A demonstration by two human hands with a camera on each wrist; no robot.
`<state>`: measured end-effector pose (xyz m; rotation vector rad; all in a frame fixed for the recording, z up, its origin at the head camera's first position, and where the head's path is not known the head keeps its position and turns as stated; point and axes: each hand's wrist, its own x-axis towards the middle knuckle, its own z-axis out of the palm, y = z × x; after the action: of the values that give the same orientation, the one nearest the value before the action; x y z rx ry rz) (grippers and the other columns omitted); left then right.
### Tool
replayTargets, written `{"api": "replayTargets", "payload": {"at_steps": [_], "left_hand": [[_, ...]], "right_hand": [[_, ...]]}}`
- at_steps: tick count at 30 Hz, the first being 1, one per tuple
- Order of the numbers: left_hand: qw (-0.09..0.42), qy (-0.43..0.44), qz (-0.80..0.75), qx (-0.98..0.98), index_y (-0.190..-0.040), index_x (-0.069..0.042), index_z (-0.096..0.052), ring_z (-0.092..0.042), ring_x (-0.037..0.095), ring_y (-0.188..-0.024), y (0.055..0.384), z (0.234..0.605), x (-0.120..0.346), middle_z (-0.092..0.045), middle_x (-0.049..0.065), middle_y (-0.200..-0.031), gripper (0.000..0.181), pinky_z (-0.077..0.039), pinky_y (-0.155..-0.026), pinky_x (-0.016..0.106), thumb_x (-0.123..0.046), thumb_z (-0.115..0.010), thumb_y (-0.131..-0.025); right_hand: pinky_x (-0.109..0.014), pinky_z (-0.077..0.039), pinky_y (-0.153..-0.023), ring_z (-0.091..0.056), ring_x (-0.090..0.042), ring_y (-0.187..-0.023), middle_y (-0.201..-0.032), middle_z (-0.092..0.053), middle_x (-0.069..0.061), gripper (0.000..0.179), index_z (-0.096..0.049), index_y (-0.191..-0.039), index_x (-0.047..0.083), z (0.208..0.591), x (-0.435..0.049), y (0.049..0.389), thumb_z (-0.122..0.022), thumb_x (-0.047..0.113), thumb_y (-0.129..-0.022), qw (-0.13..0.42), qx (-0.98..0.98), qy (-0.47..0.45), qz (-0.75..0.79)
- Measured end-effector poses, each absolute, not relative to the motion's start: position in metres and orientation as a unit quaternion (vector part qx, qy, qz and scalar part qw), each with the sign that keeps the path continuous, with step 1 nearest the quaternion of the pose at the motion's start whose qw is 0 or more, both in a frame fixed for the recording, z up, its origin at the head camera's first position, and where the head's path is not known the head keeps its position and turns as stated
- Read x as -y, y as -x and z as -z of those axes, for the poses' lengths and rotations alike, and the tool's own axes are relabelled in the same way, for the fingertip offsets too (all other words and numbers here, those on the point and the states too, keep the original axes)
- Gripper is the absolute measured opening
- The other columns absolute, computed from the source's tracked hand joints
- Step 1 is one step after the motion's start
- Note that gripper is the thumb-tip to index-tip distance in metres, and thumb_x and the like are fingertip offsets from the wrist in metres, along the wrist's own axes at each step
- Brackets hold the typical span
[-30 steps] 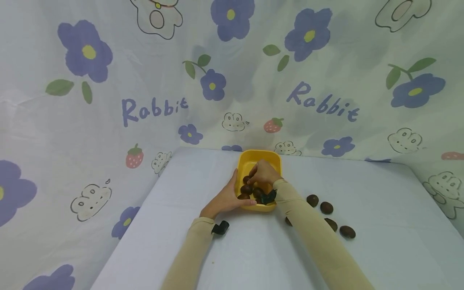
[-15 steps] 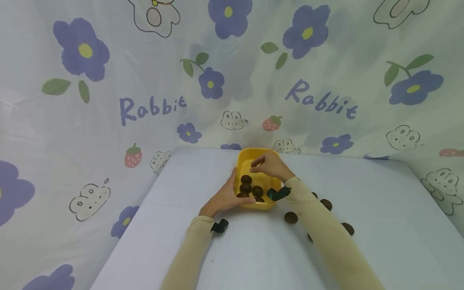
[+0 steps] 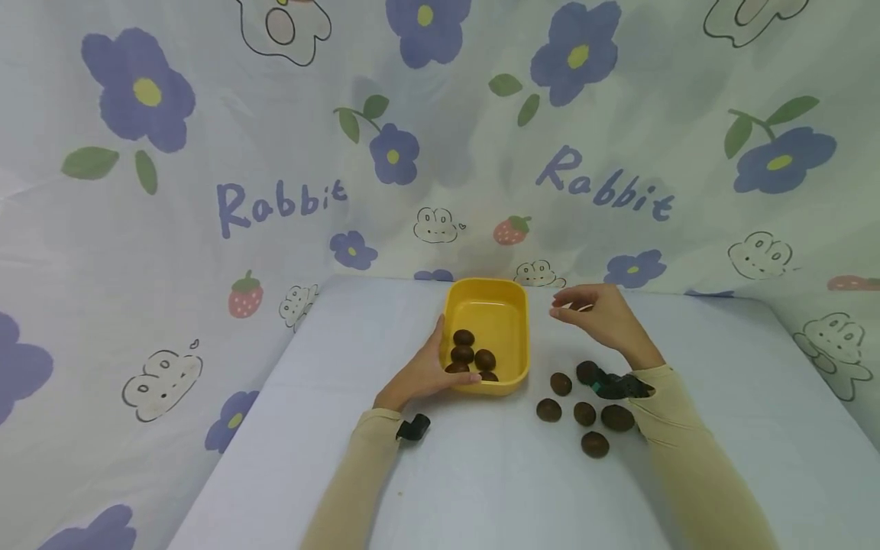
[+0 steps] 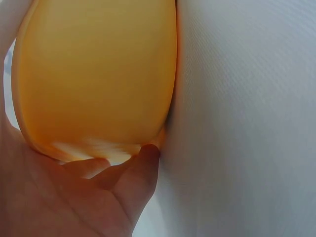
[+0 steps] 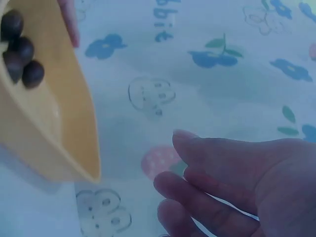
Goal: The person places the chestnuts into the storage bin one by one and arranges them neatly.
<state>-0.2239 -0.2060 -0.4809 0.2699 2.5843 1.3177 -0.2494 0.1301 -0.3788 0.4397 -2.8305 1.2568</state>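
Note:
A yellow rectangular box stands on the table with several dark brown, chestnut-like pieces gathered at its near left end. My left hand grips that corner, thumb over the near rim and fingers along the left wall. In the left wrist view its fingertips press the outside of the yellow wall. To the right of the box, above the table, my right hand holds nothing; the right wrist view shows its fingers loosely bent and apart from the thumb.
Several more brown pieces lie loose on the white table, right of the box and under the right wrist. A patterned cloth with flowers and rabbits hangs behind the table.
My right hand has lifted out of the box and moved right, leaving a brown piece inside. The left hand keeps its grip on the box. The loose pieces are now more visible.

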Motion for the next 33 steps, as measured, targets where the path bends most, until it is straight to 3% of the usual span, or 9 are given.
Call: {"api": "replayTargets", "payload": {"at_steps": [7, 14, 20, 33], "left_hand": [[0.121, -0.084, -0.453, -0.879, -0.166, -0.03, 0.012, -0.012, 0.025, -0.163, 0.224, 0.481, 0.206, 0.0, 0.0, -0.177, 0.147, -0.017, -0.132, 0.055, -0.071, -0.087, -0.066], [0.124, -0.08, -0.454, -0.879, -0.166, -0.03, 0.012, -0.012, 0.025, -0.163, 0.224, 0.481, 0.205, 0.0, 0.0, -0.177, 0.144, -0.016, -0.132, 0.054, -0.066, -0.088, -0.069], [0.127, -0.079, -0.453, -0.879, -0.166, -0.032, 0.012, -0.012, 0.026, -0.163, 0.222, 0.482, 0.204, 0.0, 0.0, -0.177, 0.146, -0.016, -0.132, 0.055, -0.071, -0.087, -0.066], [0.124, -0.078, -0.444, -0.884, -0.165, -0.033, 0.012, -0.013, 0.025, -0.163, 0.221, 0.478, 0.206, -0.002, 0.0, -0.177, 0.146, -0.018, -0.132, 0.054, -0.073, -0.087, -0.065]], "right_hand": [[-0.029, -0.057, -0.081, -0.07, -0.028, -0.097, -0.117, -0.077, -0.018, 0.037, -0.074, -0.122, 0.003, 0.397, -0.161, 0.23, -0.075, 0.029, -0.096, 0.036, 0.912, -0.121, -0.391], [-0.018, -0.055, -0.079, -0.068, -0.02, -0.096, -0.116, -0.077, -0.018, 0.039, -0.074, -0.122, 0.001, 0.423, -0.178, 0.221, -0.077, 0.028, -0.095, 0.036, 0.914, -0.108, -0.388], [-0.029, -0.056, -0.081, -0.069, -0.031, -0.1, -0.118, -0.076, -0.02, 0.042, -0.071, -0.125, -0.002, 0.435, -0.185, 0.218, -0.077, 0.026, -0.094, 0.025, 0.923, -0.102, -0.371], [-0.034, -0.056, -0.074, -0.069, -0.036, -0.101, -0.113, -0.075, -0.024, 0.051, -0.067, -0.128, -0.006, 0.45, -0.189, 0.218, -0.079, 0.029, -0.092, -0.02, 0.933, -0.098, -0.345]]}}
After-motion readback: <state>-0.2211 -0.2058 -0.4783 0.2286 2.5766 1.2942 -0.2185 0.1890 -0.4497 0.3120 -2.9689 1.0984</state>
